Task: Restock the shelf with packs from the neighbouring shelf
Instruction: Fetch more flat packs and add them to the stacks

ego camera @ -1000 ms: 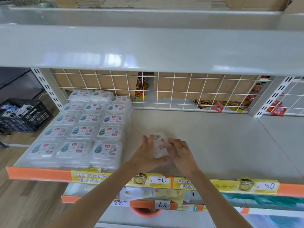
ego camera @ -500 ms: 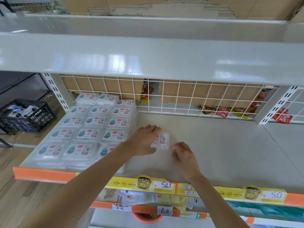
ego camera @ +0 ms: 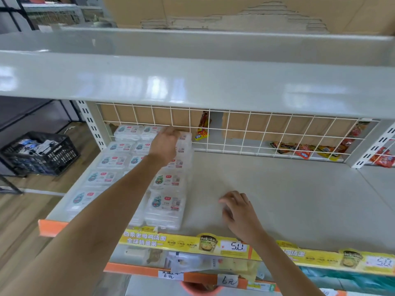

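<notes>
Clear plastic packs with white labels (ego camera: pixel 168 201) stand in stacked rows on the left part of the grey shelf (ego camera: pixel 288 199). My left hand (ego camera: pixel 164 144) reaches to the rear of the rightmost row, by the wire grid, and its fingers close over a pack (ego camera: pixel 185 138) lying on top of the back stack. Most of that pack is hidden under the hand. Nearer the front edge, my right hand (ego camera: pixel 239 210) hovers just above the bare shelf with its fingers loosely apart and nothing in them.
A white wire grid (ego camera: pixel 256 133) backs the shelf, with red and yellow snack packets (ego camera: pixel 299 149) behind it. A deep upper shelf (ego camera: pixel 192 82) overhangs. A yellow price strip (ego camera: pixel 213 244) lines the front edge. A black crate (ego camera: pixel 40 152) stands on the floor at left.
My left hand carried the pack from mid-shelf to the back of the rightmost row. My right hand let go of it and stayed near the front edge.
</notes>
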The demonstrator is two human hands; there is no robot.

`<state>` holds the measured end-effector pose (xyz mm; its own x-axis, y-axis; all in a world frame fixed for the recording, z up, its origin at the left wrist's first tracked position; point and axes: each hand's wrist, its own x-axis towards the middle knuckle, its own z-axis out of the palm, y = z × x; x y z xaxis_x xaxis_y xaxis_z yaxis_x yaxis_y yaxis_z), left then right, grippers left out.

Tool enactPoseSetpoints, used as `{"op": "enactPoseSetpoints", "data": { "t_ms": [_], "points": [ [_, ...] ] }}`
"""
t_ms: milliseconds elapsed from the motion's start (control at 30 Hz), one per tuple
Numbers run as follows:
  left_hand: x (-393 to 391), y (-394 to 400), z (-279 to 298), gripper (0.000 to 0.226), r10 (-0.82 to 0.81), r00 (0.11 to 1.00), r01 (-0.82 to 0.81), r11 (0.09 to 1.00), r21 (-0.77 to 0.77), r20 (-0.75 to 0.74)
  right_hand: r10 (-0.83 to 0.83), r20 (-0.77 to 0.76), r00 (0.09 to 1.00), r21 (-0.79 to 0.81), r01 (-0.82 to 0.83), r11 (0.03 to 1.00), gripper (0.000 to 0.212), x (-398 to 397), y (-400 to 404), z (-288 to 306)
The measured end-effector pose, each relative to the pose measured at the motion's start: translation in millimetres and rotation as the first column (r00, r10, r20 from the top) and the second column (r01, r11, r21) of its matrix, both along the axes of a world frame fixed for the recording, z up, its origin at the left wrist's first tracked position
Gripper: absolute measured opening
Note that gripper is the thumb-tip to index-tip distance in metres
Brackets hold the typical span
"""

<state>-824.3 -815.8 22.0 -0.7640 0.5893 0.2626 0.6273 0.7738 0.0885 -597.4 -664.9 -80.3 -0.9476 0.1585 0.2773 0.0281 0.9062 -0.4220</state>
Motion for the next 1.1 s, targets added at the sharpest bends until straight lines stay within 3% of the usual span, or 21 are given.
{"op": "enactPoseSetpoints", "data": {
  "t_ms": [67, 200, 433, 600, 833, 1100],
  "points": [
    [-1.3, -0.1, -5.2, 0.048, 0.008, 0.997, -0.009, 1.000, -0.006, -0.081, -0.006, -0.010, 1.000, -0.004, 0.006, 1.000, 0.030, 0.1, -1.5, 1.6],
    [1.9, 3.0, -8.0, 0.037, 0.023, 0.997, -0.025, 0.999, -0.025, -0.077, -0.033, -0.007, 0.999, -0.003, 0.033, 0.999, 0.030, 0.1, -4.2, 2.3],
    [19.1, 13.8, 2.1, 0.047, 0.038, 0.999, -0.038, 0.995, -0.088, -0.001, -0.047, 0.048, 0.998, -0.038, 0.049, 0.998, 0.049, 3.5, -5.8, 7.6],
    [68.3, 26.6, -1.6, 0.043, -0.127, 0.991, 0.121, 0.984, -0.133, -0.042, -0.069, 0.046, 0.997, 0.079, 0.065, 0.995, 0.043, 30.4, 4.9, 16.3],
    [183.7, 88.6, -19.3, 0.035, -0.347, 0.938, 0.345, 0.921, -0.179, 0.025, -0.087, 0.021, 0.996, 0.351, 0.074, 0.933, 0.034, 129.3, 73.5, 35.4],
    [317.9, 217.4, -34.2, 0.038, -0.606, 0.795, 0.607, 0.792, -0.066, 0.041, -0.270, -0.029, 0.963, 0.400, 0.258, 0.879, 0.038, 281.7, 173.1, 46.7]
  ]
}}
